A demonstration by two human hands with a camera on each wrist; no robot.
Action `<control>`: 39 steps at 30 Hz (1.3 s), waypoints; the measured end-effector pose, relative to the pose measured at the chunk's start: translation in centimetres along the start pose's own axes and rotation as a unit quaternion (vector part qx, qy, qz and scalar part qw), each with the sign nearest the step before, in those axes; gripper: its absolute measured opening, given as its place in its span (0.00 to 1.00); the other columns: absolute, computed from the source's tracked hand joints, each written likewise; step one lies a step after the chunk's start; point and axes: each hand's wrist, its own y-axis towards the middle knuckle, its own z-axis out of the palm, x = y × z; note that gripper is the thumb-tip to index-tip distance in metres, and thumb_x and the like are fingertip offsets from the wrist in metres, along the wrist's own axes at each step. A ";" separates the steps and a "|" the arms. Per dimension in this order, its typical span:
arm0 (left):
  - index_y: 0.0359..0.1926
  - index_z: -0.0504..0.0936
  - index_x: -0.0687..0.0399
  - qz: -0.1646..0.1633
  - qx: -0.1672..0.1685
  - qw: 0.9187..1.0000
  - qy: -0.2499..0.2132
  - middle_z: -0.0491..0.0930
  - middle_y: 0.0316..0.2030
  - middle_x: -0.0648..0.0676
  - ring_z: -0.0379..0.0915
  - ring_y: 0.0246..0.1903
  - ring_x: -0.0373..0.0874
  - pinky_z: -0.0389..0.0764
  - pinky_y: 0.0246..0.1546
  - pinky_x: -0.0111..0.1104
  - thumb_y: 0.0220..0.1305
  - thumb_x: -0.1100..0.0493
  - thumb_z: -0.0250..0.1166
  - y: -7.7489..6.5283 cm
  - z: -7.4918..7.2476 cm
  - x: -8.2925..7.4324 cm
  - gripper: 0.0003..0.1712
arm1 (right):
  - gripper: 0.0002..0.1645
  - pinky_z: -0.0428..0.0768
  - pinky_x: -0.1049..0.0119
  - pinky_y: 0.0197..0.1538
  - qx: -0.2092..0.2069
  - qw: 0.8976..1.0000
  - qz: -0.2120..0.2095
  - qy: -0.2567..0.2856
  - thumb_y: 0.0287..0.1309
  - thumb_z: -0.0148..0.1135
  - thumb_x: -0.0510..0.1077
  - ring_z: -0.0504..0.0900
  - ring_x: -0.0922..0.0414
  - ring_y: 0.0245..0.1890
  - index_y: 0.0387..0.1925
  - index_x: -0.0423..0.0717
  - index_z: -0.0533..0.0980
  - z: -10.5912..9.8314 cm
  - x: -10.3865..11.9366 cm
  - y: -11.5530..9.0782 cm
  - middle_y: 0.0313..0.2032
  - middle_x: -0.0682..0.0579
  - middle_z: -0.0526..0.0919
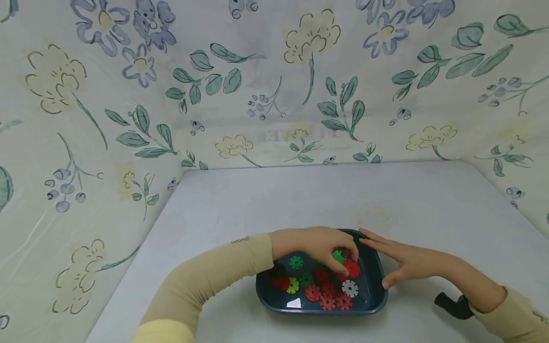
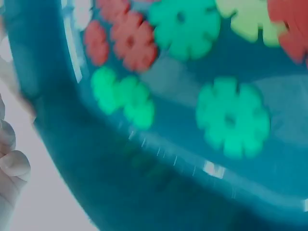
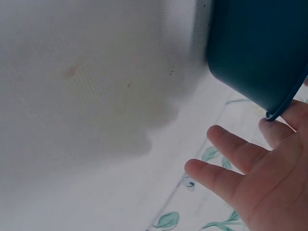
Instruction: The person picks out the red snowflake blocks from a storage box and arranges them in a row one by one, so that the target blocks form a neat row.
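In the head view my left hand (image 1: pixel 325 243) reaches into the dark blue tray (image 1: pixel 300 309), fingers bent downward over its right half. A red notched disc (image 1: pixel 352 268) shows at the fingertips, and a green notched disc (image 1: pixel 338 256) shows between thumb and fingers; I cannot tell whether one is pinched. Two bright green discs (image 2: pixel 124 98) lie close together by the tray wall in the left wrist view. My right hand (image 1: pixel 407 259) is at the tray's right end with fingers spread and straight. The right wrist view shows its fingers (image 3: pixel 236 149) beside the rim (image 3: pixel 284 108).
Several other discs share the tray: red (image 1: pixel 328 301), yellow (image 1: pixel 293 285), white (image 1: pixel 350 288) and green (image 1: pixel 296 262). A white tabletop (image 1: pixel 240 200) surrounds it. Near the right sleeve is a black object (image 1: pixel 453 306). Floral sheeting (image 1: pixel 266 119) stands behind the table.
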 end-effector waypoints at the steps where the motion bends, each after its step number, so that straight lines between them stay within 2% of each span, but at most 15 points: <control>1: 0.48 0.77 0.50 0.002 -0.011 1.000 0.000 0.74 0.37 0.47 0.69 0.36 0.36 0.65 0.36 0.17 0.56 0.49 0.65 -0.5 -0.5 0.1 0.19 | 0.55 0.63 0.36 0.53 0.000 1.000 0.003 -0.003 0.49 0.66 0.51 0.35 0.80 0.62 0.70 0.45 0.45 0.0 0.0 0.0 0.72 0.55 0.34; 6: 0.45 0.77 0.53 -0.005 -0.074 0.997 -0.008 0.73 0.33 0.49 0.66 0.31 0.39 0.65 0.32 0.21 0.56 0.52 0.65 -3.6 -2.8 1.4 0.17 | 0.55 0.64 0.40 0.55 -0.005 1.000 0.017 -0.010 0.47 0.67 0.52 0.35 0.81 0.62 0.70 0.46 0.47 0.1 0.3 0.2 0.71 0.49 0.37; 12: 0.44 0.77 0.57 -0.043 -0.171 0.984 -0.034 0.74 0.32 0.52 0.64 0.25 0.41 0.67 0.27 0.24 0.54 0.56 0.67 -7.1 -4.8 4.1 0.17 | 0.56 0.65 0.41 0.55 -0.010 1.000 0.018 -0.013 0.46 0.68 0.52 0.34 0.83 0.62 0.70 0.46 0.47 0.1 0.3 0.0 0.71 0.63 0.33; 14: 0.44 0.77 0.57 -0.061 -0.201 0.977 -0.045 0.75 0.33 0.51 0.64 0.24 0.39 0.68 0.27 0.25 0.54 0.57 0.67 -8.1 -5.3 5.0 0.17 | 0.56 0.66 0.42 0.55 -0.011 1.000 0.015 -0.017 0.45 0.69 0.52 0.34 0.84 0.62 0.70 0.46 0.47 0.0 0.2 0.0 0.70 0.68 0.32; 19: 0.45 0.77 0.59 -0.108 -0.270 0.955 -0.062 0.76 0.34 0.52 0.64 0.24 0.39 0.69 0.26 0.28 0.54 0.58 0.67 -10.8 -6.0 6.6 0.17 | 0.56 0.66 0.42 0.55 -0.011 1.000 0.011 -0.017 0.45 0.69 0.51 0.33 0.84 0.61 0.70 0.46 0.48 0.0 0.1 -0.1 0.69 0.69 0.32; 21: 0.44 0.77 0.59 -0.134 -0.295 0.943 -0.072 0.76 0.34 0.52 0.65 0.24 0.41 0.69 0.25 0.28 0.54 0.59 0.67 -11.8 -6.2 7.2 0.17 | 0.56 0.66 0.40 0.54 -0.011 1.000 0.012 -0.016 0.45 0.69 0.52 0.33 0.84 0.61 0.70 0.46 0.48 0.1 0.1 -0.1 0.71 0.64 0.33; 24: 0.44 0.78 0.58 -0.175 -0.328 0.924 -0.091 0.75 0.33 0.53 0.65 0.24 0.43 0.69 0.25 0.29 0.54 0.58 0.67 -13.2 -6.2 8.4 0.16 | 0.56 0.65 0.38 0.53 -0.012 1.000 0.017 -0.015 0.45 0.69 0.52 0.33 0.83 0.61 0.70 0.46 0.48 0.1 0.1 -0.1 0.71 0.62 0.34; 27: 0.45 0.78 0.58 -0.206 -0.349 0.909 -0.096 0.75 0.34 0.53 0.65 0.25 0.44 0.68 0.25 0.30 0.54 0.58 0.67 -14.4 -6.0 9.5 0.16 | 0.56 0.64 0.36 0.53 -0.012 1.000 0.019 -0.014 0.46 0.69 0.52 0.34 0.83 0.61 0.70 0.46 0.48 0.1 0.1 -0.1 0.71 0.59 0.34; 28: 0.45 0.78 0.58 -0.214 -0.353 0.906 -0.092 0.76 0.34 0.53 0.65 0.26 0.44 0.68 0.25 0.30 0.54 0.58 0.67 -14.8 -5.8 9.9 0.17 | 0.56 0.64 0.36 0.53 -0.012 1.000 0.020 -0.013 0.46 0.69 0.52 0.34 0.83 0.61 0.70 0.46 0.48 0.1 0.1 -0.1 0.71 0.61 0.34; 33: 0.45 0.78 0.58 -0.255 -0.364 0.893 -0.067 0.77 0.35 0.54 0.66 0.27 0.45 0.69 0.26 0.31 0.54 0.58 0.68 -16.2 -5.1 11.6 0.17 | 0.55 0.63 0.34 0.52 -0.010 1.000 0.022 0.000 0.46 0.69 0.52 0.34 0.83 0.61 0.70 0.46 0.48 0.1 0.1 -0.1 0.72 0.53 0.36; 36: 0.45 0.78 0.58 -0.289 -0.362 0.884 -0.055 0.77 0.36 0.55 0.66 0.28 0.45 0.69 0.26 0.31 0.54 0.56 0.67 -16.9 -4.5 12.6 0.18 | 0.55 0.63 0.34 0.52 -0.009 1.000 0.024 0.003 0.46 0.68 0.51 0.34 0.82 0.61 0.70 0.46 0.48 0.1 0.1 0.0 0.72 0.54 0.36; 39: 0.46 0.78 0.58 -0.327 -0.365 0.869 -0.064 0.77 0.36 0.55 0.65 0.28 0.45 0.68 0.26 0.31 0.55 0.54 0.66 -17.5 -4.0 13.4 0.19 | 0.55 0.63 0.35 0.52 -0.010 1.000 0.026 0.005 0.46 0.68 0.52 0.35 0.82 0.62 0.70 0.46 0.49 0.2 0.1 0.0 0.71 0.58 0.35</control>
